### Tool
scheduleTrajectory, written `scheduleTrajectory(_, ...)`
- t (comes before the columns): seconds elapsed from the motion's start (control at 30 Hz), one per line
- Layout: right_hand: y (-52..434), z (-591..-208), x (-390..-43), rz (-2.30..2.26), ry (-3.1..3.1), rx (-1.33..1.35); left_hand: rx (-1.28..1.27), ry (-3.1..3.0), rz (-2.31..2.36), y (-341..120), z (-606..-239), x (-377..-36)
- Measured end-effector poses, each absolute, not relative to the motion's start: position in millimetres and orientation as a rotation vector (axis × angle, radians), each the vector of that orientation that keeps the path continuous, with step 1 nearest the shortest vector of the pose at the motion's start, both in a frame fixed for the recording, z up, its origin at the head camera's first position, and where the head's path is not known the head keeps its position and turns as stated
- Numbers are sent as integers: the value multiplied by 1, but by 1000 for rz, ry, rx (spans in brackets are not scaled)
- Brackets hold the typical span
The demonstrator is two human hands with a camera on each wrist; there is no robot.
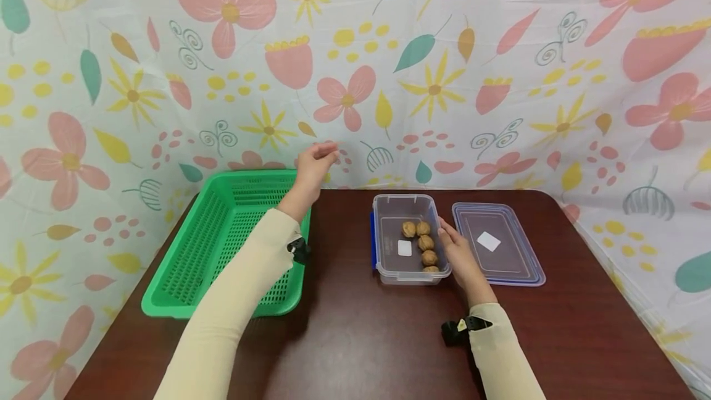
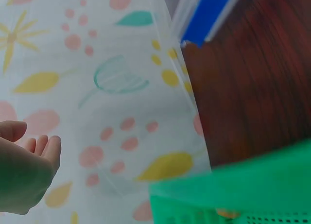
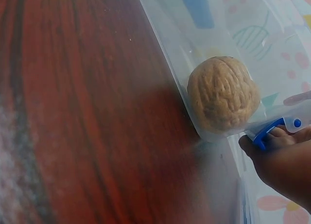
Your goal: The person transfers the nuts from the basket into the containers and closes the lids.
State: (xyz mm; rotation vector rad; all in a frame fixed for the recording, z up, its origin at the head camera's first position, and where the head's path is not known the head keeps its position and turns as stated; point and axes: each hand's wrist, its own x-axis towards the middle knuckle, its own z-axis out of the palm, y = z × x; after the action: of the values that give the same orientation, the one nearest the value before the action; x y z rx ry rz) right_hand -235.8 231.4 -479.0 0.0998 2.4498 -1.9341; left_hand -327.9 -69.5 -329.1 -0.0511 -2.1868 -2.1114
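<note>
A clear plastic container (image 1: 389, 264) stands mid-table with several walnuts (image 1: 426, 242) along its right side. My right hand (image 1: 458, 254) lies against the container's right wall, fingers fairly straight along the rim. In the right wrist view the fingertips (image 3: 282, 153) touch a blue latch (image 3: 270, 129), and one walnut (image 3: 221, 94) shows through the wall. My left hand (image 1: 315, 162) is raised over the far right corner of a green basket (image 1: 183, 289). Its fingers (image 2: 43, 148) are loosely curled and hold nothing.
The container's flat clear lid (image 1: 516, 264) lies on the dark wooden table (image 1: 361, 338), just right of the container. A floral cloth (image 1: 389, 79) closes off the back and both sides. The basket's green rim (image 2: 233, 192) fills the bottom of the left wrist view.
</note>
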Motion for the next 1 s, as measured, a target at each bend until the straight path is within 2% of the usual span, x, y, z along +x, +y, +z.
scheduleTrajectory(0.5,233,-473,-238,-1947,2470,91,147,-2207,-2086,-139,-363,-335)
scheduleTrajectory(1.0,233,-476,-239,-1971,2455,97,349,-2456,-1997,-161,-415,-338)
